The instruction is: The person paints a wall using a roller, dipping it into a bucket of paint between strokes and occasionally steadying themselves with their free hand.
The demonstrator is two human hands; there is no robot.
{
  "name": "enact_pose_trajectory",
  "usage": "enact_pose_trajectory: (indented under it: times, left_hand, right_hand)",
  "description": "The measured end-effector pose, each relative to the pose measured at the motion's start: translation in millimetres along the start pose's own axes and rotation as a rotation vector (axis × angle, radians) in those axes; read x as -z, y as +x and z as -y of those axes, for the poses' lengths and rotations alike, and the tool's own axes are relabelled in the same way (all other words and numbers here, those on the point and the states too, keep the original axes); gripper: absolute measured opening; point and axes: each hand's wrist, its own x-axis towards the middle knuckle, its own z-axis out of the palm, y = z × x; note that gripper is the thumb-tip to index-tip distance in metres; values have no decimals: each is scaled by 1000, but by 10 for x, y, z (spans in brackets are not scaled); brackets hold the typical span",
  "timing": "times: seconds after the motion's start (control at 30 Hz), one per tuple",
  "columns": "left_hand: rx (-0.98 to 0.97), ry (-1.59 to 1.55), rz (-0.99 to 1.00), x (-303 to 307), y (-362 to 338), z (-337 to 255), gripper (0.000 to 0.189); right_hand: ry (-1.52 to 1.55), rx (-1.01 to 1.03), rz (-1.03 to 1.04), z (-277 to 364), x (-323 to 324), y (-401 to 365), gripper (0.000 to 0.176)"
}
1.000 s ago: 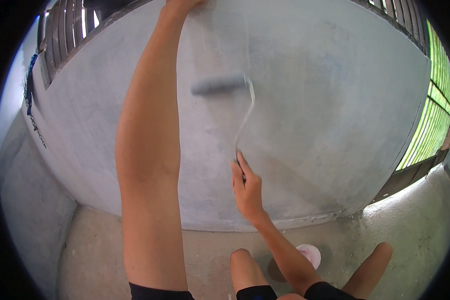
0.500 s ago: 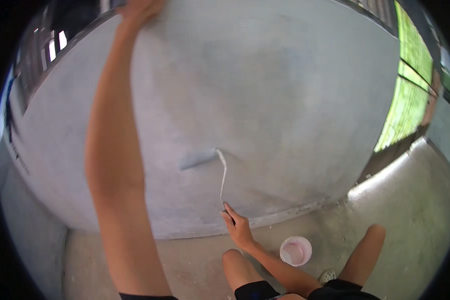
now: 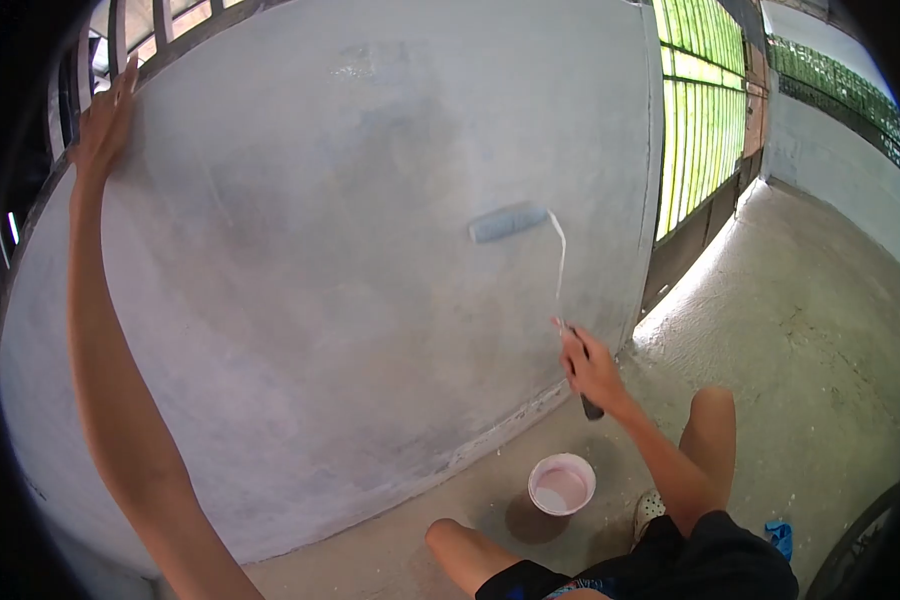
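Toward the right side of the grey wall, a paint roller with a blue-grey sleeve lies against the surface, its thin white rod running down to a dark handle. My right hand is wrapped round that handle. High on the left, my left hand rests on the wall's top edge beside the metal bars, fingers stretched out and holding nothing. A white bucket with pinkish-white contents stands on the floor below my right hand.
A green-lit barred gate is at the right end of the wall. My bent knees are near the bucket. A blue item and part of a tyre are at the lower right on the concrete floor.
The view has turned to the right. The roller and my right hand have moved right along the wall and up. My left hand is now fully seen at the wall's top edge.
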Motion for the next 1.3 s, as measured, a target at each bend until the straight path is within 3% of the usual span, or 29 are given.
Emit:
enact_pose_trajectory:
  times: [0.07, 0.13, 0.2, 0.27, 0.37, 0.5, 0.6, 0.67, 0.77, 0.83, 0.97, 1.07, 1.17, 1.3]
  left_hand:
    - [-17, -31, -5, -66, 48, 43, 85]
    - [-33, 118, -39, -32, 22, -4, 65]
    - [-41, 157, -56, 7, -70, -34, 66]
    - [13, 59, -64, 31, -83, -75, 88]
    - [-29, 29, -1, -70, 125, 150, 88]
    - [-25, 4, 27, -29, 134, 98, 88]
    - [-89, -128, 52, 22, 83, 19, 80]
    - [-41, -39, 59, 78, 54, -77, 78]
    - [37, -4, 85, 92, 32, -168, 83]
    - [31, 8, 103, 33, 139, -13, 84]
    - [28, -36, 150, -15, 106, 8, 85]
    - [20, -113, 170, 73, 130, -56, 85]
    - [16, -113, 159, 25, 147, -80, 83]
    - [24, -68, 138, -22, 225, 33, 83]
  right_hand:
    - [37, 15, 25, 147, 59, 252, 38]
    - [78, 32, 54, 296, 78, 493, 39]
    - [54, 99, 62, 515, 85, 753, 41]
    - [59, 209, 96, 789, 95, 1037, 42]
    - [188, 216, 123, 1197, 51, 1297, 42]
    - [152, 228, 98, 916, -12, 1255, 43]
    - [33, 218, 48, 88, -58, 895, 40]
    - [59, 164, 89, -376, 2, 590, 38]
    - [46, 126, 121, -467, 78, 539, 37]
    - [-9, 335, 68, -146, 82, 765, 38]
    - [19, 346, 115, 758, 30, 1177, 39]
    - [71, 330, 85, 856, -160, 1179, 38]
    - [98, 356, 22, 297, -327, 900, 39]
    - [87, 194, 55, -319, -303, 368, 40]
